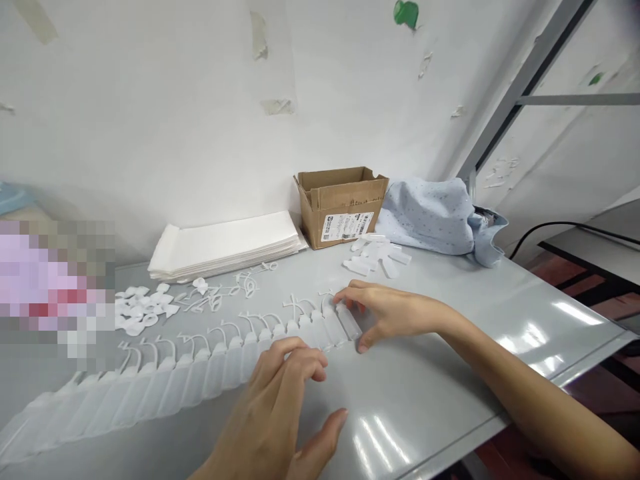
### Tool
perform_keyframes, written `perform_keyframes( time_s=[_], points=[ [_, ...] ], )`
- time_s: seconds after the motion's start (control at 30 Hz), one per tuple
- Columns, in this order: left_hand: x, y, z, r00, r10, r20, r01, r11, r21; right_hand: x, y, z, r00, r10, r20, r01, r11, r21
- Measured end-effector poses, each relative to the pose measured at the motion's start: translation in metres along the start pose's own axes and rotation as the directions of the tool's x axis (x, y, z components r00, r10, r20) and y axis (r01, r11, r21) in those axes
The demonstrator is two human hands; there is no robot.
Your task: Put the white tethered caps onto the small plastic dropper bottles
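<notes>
A long row of small translucent plastic tubes [165, 387] with hooked caps lies side by side across the grey table [450, 373]. My right hand [387, 313] pinches the tube at the right end of the row [349, 321] between fingers and thumb. My left hand [285, 400] rests with its fingertips curled down on the tubes near the middle-right of the row, thumb apart on the table.
Loose white caps [143, 308] and snapped plastic stems [225, 290] lie behind the row. Separate tubes [377, 257] lie near a cardboard box [340, 203]. A stack of white sheets [225, 243] and a blue cloth [435, 213] sit by the wall. The table edge runs at the right.
</notes>
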State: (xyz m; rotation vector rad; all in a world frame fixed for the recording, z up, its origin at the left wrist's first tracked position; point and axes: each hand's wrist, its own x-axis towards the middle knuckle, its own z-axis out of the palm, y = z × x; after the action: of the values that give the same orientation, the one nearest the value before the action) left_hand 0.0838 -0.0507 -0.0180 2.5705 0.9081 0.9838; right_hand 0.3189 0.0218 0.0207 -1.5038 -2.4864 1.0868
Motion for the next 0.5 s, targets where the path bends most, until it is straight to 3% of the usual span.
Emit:
perform_keyframes(
  time_s=[0.4,0.5],
  points=[
    [-0.0035,0.0079,0.0034,0.993,-0.113,-0.033,0.109,0.989,-0.101,-0.0004,-0.0001,0.0019,1.0,0.014,-0.002,-0.014,1.0,-0.012],
    [-0.0035,0.0068,0.0043,0.996,-0.085,-0.042,0.081,0.992,-0.093,0.0006,-0.0006,0.0025,1.0,0.0,-0.013,-0.001,1.0,-0.017]
  ],
)
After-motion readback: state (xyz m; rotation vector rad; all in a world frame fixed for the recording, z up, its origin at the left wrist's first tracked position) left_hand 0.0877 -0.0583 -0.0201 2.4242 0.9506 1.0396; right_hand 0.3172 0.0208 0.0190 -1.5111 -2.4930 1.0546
